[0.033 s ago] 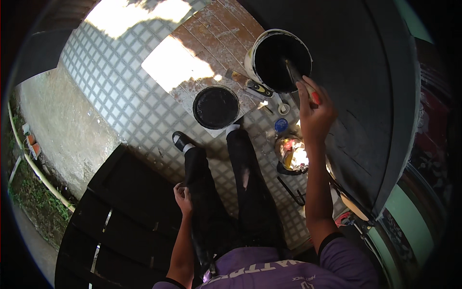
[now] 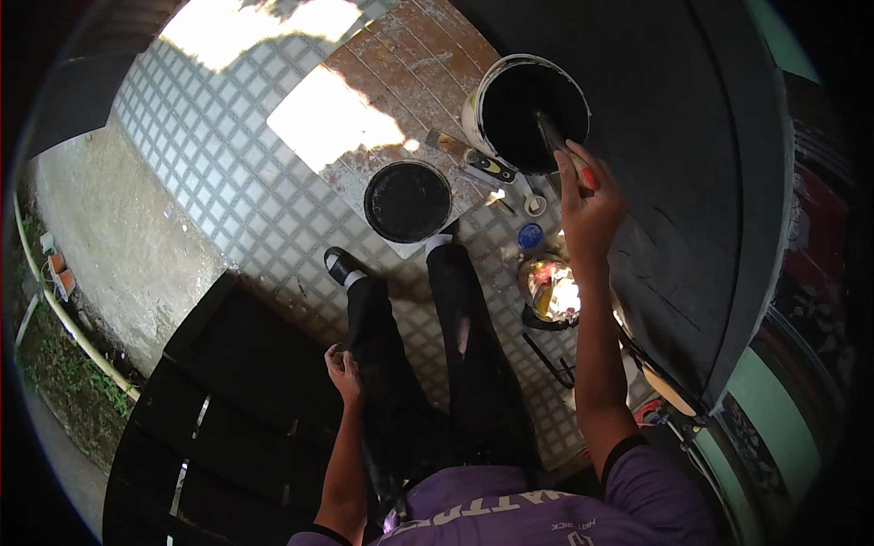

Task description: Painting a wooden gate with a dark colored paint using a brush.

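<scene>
My right hand (image 2: 594, 205) is closed around the pale, red-marked handle of a long, dark-coated tool (image 2: 553, 135). The tool slants into a white bucket (image 2: 470, 118) whose inside is black, and its far end is over or in the black contents; its exact kind is unclear. My left hand (image 2: 344, 371) rests beside my left leg, fingers loosely bent, with nothing visible in it. In front of my feet is a round lid-like black disc (image 2: 408, 202). Between it and the bucket lies a black-and-yellow-handled tool (image 2: 490, 166).
Bucket and disc stand on a worn, paint-spotted wooden board (image 2: 414, 64) over a tiled floor (image 2: 218, 155). A blue cap (image 2: 530, 237), a small white ring (image 2: 534, 206) and a shiny bag (image 2: 552, 289) lie right of my legs. A large black panel (image 2: 678, 173) fills the right; black slats (image 2: 246, 364) are at left.
My right hand and the tool have shifted slightly to the left over the bucket. My left hand stays in almost the same place.
</scene>
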`<control>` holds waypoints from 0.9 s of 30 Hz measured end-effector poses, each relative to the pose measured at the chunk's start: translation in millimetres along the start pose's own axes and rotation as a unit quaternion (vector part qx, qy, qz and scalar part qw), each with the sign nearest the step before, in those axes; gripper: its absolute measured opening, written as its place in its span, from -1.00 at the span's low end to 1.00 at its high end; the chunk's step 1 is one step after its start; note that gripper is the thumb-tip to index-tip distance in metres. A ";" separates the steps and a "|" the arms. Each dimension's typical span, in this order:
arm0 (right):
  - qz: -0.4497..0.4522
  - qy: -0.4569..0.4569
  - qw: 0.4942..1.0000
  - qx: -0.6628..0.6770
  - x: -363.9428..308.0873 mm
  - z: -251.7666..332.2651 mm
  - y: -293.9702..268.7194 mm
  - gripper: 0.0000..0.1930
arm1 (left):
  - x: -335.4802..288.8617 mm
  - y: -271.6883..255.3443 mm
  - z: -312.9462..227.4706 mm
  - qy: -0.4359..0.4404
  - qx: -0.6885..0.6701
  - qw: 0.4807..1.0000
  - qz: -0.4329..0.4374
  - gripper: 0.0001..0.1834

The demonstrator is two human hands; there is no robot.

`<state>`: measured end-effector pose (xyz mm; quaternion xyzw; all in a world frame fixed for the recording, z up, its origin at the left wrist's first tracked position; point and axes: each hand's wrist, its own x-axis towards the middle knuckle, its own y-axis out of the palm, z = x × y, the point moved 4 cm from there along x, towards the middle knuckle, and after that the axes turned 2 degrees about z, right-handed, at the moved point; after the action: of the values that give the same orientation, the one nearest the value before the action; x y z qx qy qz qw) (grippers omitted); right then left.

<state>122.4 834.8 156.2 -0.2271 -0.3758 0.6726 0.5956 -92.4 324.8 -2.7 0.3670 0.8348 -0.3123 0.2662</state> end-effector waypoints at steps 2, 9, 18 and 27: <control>0.035 0.027 0.999 -0.017 -0.1 -22.8 15.4 -0.79 | 5.7 4.4 6.7 -0.035 -0.113 0.993 -0.023 -0.74; 0.130 0.018 0.991 -0.039 30.2 -32.4 24.7 -0.71 | 15.5 25.8 4.2 -0.177 -0.373 0.910 0.034 -0.77; 0.077 -0.008 0.996 -0.054 34.1 -28.8 22.0 -0.68 | 7.5 27.0 29.6 -0.178 -0.366 0.909 0.094 -0.71; 0.006 -0.033 0.999 0.037 36.3 -20.1 17.5 -0.69 | 1.2 27.9 34.2 -0.224 -0.378 0.896 0.065 -0.80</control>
<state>119.8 874.6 135.4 -0.1844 -0.3686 0.6970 0.5868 -64.0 315.7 -35.3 0.2130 0.7827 -0.0294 0.5841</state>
